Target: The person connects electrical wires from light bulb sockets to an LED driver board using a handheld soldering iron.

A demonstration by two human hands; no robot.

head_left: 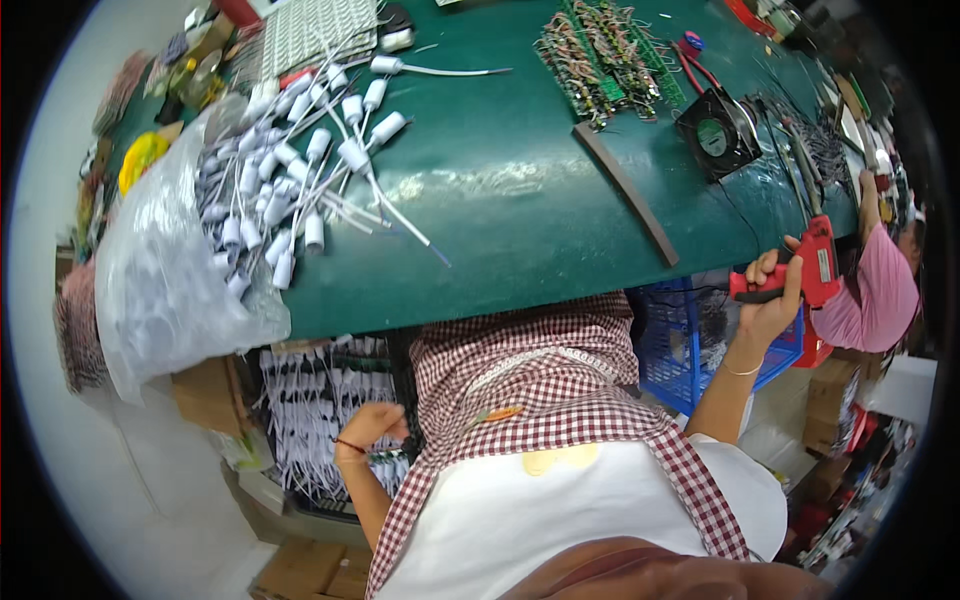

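My right hand [772, 296] grips a red and black soldering gun [822, 262] at the bench's right edge, its long metal nose pointing up and away. Low on the left, my left hand [374, 424] is beside my apron with its fingers curled. Anything inside those fingers is hidden. Next to it is a dark crate with rows of white cylindrical parts on wires [325, 400]. On the bench's left side lies a pile of similar white wired cylinders [300, 180], spilling from a clear plastic bag [180, 300].
The green bench [480, 240] carries a bundle of circuit boards [605, 60], a dark strip [630, 195] and a black fan [718, 135]. A blue basket [672, 345] stands below on the right. Beyond it sits a person in a pink top [880, 295].
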